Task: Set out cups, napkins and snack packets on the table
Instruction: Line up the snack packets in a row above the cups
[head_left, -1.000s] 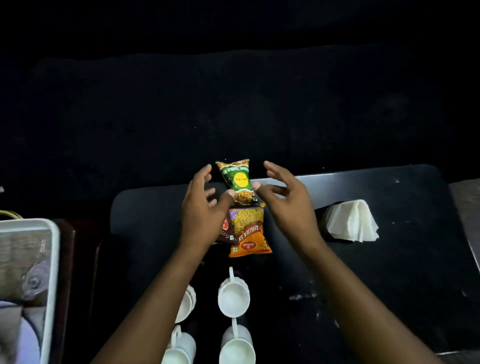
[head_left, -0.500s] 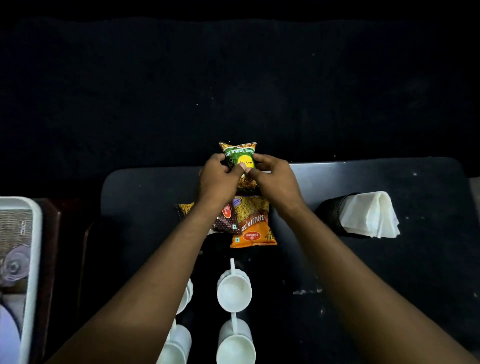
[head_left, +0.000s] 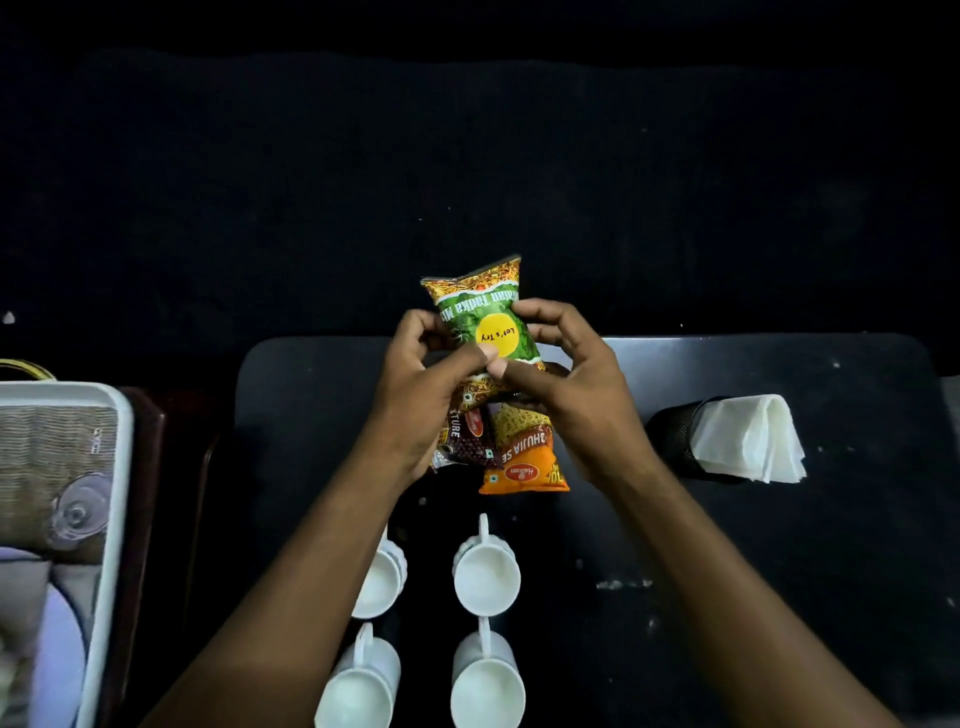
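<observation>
While both thumbs press its front, curled fingers (head_left: 540, 313) of left hand (head_left: 415, 384) and right hand (head_left: 566, 395) pinch green packet (head_left: 483, 317), near 12 o'clock edge of table (head_left: 779, 571). Orange packet (head_left: 522, 460) at its 6; four cups (head_left: 485, 571) farther toward 6; napkins (head_left: 748, 441) at 4.

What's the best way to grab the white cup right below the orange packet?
Take the cup by its handle, from above on the far side: it stands upright, and the handle sticks out toward the orange packet.
</observation>
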